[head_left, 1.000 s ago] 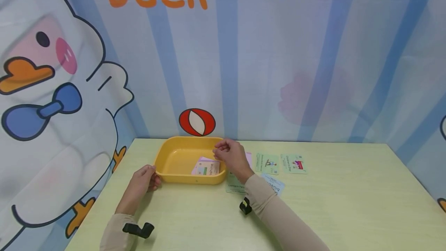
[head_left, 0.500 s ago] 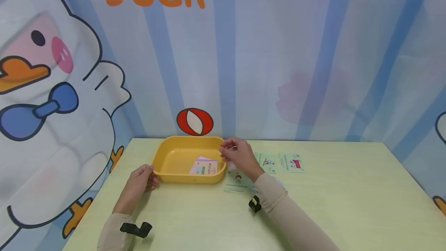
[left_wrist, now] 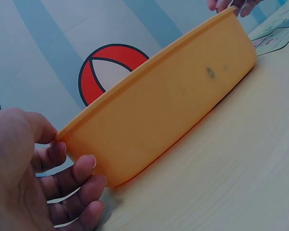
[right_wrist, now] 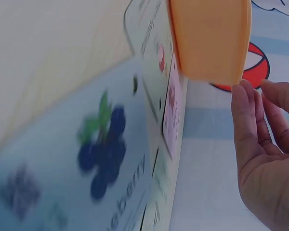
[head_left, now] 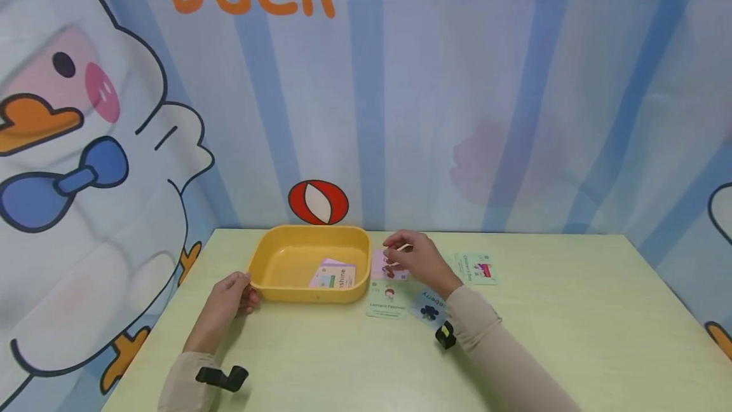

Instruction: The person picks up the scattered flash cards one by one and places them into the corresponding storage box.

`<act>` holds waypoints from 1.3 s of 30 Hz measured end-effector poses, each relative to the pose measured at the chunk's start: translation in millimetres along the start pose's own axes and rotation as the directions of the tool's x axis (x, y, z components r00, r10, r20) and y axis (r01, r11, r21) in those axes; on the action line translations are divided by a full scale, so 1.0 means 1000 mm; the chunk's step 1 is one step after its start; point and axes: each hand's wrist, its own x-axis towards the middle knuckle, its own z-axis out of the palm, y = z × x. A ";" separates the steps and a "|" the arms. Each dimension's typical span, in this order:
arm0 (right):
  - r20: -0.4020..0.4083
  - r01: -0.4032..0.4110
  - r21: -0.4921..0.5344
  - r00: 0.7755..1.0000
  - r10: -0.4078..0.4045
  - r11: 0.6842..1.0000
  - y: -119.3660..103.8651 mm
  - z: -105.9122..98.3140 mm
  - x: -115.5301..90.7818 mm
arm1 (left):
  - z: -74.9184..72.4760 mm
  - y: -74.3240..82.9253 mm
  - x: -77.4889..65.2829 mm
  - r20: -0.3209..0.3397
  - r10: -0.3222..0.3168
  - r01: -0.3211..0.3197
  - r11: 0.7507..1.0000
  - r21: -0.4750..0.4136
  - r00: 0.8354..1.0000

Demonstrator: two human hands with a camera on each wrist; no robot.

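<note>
My left hand [head_left: 227, 301] pinches the rim of a yellow plastic tray [head_left: 280, 267] at its front left corner. In the left wrist view the thumb and index finger meet at that rim, while the other fingers curve loosely beside the wall. Inside the tray, a beige card [head_left: 343, 276] reading "...nshine" overlaps a purple card [head_left: 328, 262]. Right of the tray, my right hand [head_left: 420, 259] hovers over a pink card [head_left: 380, 267], its fingers loosely bent and holding nothing. Nearby lie a green Lantern Festival card [head_left: 384, 306] and a blueberry card [right_wrist: 103, 149].
A green Children's Day card [head_left: 476, 269] lies farther right on the pale table [head_left: 572, 310]. Another green card is mostly hidden behind the right hand. A striped cloth backdrop [head_left: 423, 113] with a printed duck rises behind the table's far edge.
My right hand has moved right, from the tray's right rim to above the pink card. More of the pink and blueberry cards shows now. The left hand stays at the tray's corner.
</note>
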 end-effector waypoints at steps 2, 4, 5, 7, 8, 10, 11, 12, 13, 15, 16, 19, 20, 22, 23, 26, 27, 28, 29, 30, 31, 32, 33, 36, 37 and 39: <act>0.009 -0.018 -0.021 1.000 0.018 1.000 0.003 -0.009 -0.002 | 0.000 0.000 0.000 0.001 0.001 -0.001 1.000 -0.003 1.000; 0.012 -0.036 -0.040 0.999 0.036 0.999 0.007 -0.018 -0.004 | 0.000 -0.001 0.001 0.001 0.001 -0.001 1.000 -0.002 1.000; 0.017 -0.040 -0.044 0.999 0.041 0.998 0.009 -0.022 -0.005 | 0.000 -0.001 0.001 0.001 0.000 0.000 1.000 -0.002 1.000; 0.031 -0.039 -0.055 0.999 0.040 0.998 0.012 -0.032 -0.007 | 0.000 -0.001 0.001 -0.001 -0.001 0.001 1.000 0.000 1.000; 0.032 -0.038 -0.067 0.999 0.040 0.997 0.013 -0.037 -0.009 | 0.000 -0.001 0.001 -0.001 -0.001 0.001 1.000 0.001 1.000; 0.033 -0.034 -0.097 0.999 0.038 0.995 0.016 -0.047 -0.011 | 0.000 -0.001 0.002 0.000 -0.002 0.002 1.000 0.003 1.000; 0.033 -0.037 -0.109 0.999 0.041 0.993 0.017 -0.052 -0.013 | 0.000 -0.001 0.002 0.000 -0.002 0.002 1.000 0.003 1.000; 0.032 -0.036 -0.122 0.999 0.041 0.992 0.018 -0.056 -0.014 | 0.000 0.000 0.002 -0.001 -0.001 0.001 1.000 0.004 1.000; 0.034 -0.038 -0.133 0.998 0.043 0.990 0.019 -0.062 -0.015 | 0.000 0.000 0.002 0.000 -0.001 0.001 1.000 0.003 1.000; 0.030 -0.046 -0.149 0.998 0.051 0.988 0.022 -0.071 -0.017 | 0.000 0.000 0.002 0.001 -0.001 0.001 1.000 0.002 1.000; 0.028 -0.051 -0.155 0.998 0.056 0.987 0.023 -0.076 -0.018 | 0.000 0.000 0.003 0.002 -0.001 0.001 1.000 0.001 1.000; 0.032 -0.064 -0.179 0.997 0.071 0.982 0.028 -0.090 -0.022 | -0.001 0.000 0.004 0.001 0.001 -0.001 1.000 -0.004 1.000; 0.030 -0.069 -0.191 0.997 0.076 0.979 0.030 -0.095 -0.023 | 0.000 0.000 0.004 0.001 0.002 -0.002 1.000 -0.004 1.000; 0.027 -0.076 -0.219 0.996 0.084 0.973 0.034 -0.104 -0.026 | -0.001 0.000 0.004 0.001 0.002 -0.002 1.000 -0.005 1.000; 0.026 -0.076 -0.238 0.996 0.085 0.968 0.035 -0.108 -0.027 | -0.001 0.000 0.003 0.001 0.003 -0.003 1.000 -0.006 1.000; 0.015 -0.063 -0.319 0.997 0.072 0.946 0.038 -0.121 -0.031 | -0.001 -0.001 0.002 0.004 0.003 -0.003 1.000 -0.006 1.000; 0.010 -0.063 -0.343 0.997 0.071 0.937 0.039 -0.124 -0.032 | -0.001 -0.001 0.001 0.005 0.002 -0.002 1.000 -0.005 1.000; 0.008 -0.062 -0.366 0.998 0.070 0.929 0.039 -0.127 -0.033 | 0.000 -0.001 0.000 0.005 0.002 -0.002 1.000 -0.005 1.000; 0.009 -0.061 -0.386 0.998 0.069 0.921 0.040 -0.131 -0.034 | 0.000 -0.001 0.000 0.005 0.000 0.000 1.000 -0.004 1.000; 0.017 -0.056 -0.404 0.997 0.069 0.913 0.041 -0.134 -0.036 | 0.000 -0.001 0.000 0.004 -0.005 0.005 1.000 -0.001 1.000; 0.023 -0.056 -0.416 0.997 0.072 0.907 0.041 -0.136 -0.037 | 0.000 -0.001 0.000 0.003 -0.008 0.008 1.000 0.000 1.000; 0.029 -0.064 -0.419 0.996 0.083 0.906 0.041 -0.139 -0.038 | 0.000 -0.001 0.000 0.003 -0.013 0.013 1.000 0.001 1.000; 0.032 -0.070 -0.424 0.995 0.092 0.903 0.042 -0.141 -0.039 | 0.000 0.000 0.000 0.003 -0.016 0.016 1.000 0.001 1.000; 0.046 -0.086 -0.443 0.992 0.118 0.892 0.042 -0.146 -0.040 | 0.000 0.000 0.001 0.002 -0.020 0.020 1.000 -0.001 1.000; 0.045 -0.094 -0.454 0.991 0.128 0.886 0.043 -0.147 -0.040 | 0.000 0.000 0.001 0.002 -0.018 0.018 1.000 -0.002 1.000; 0.042 -0.103 -0.477 0.989 0.140 0.873 0.043 -0.149 -0.039 | 0.000 0.000 0.001 0.003 -0.016 0.016 1.000 -0.003 1.000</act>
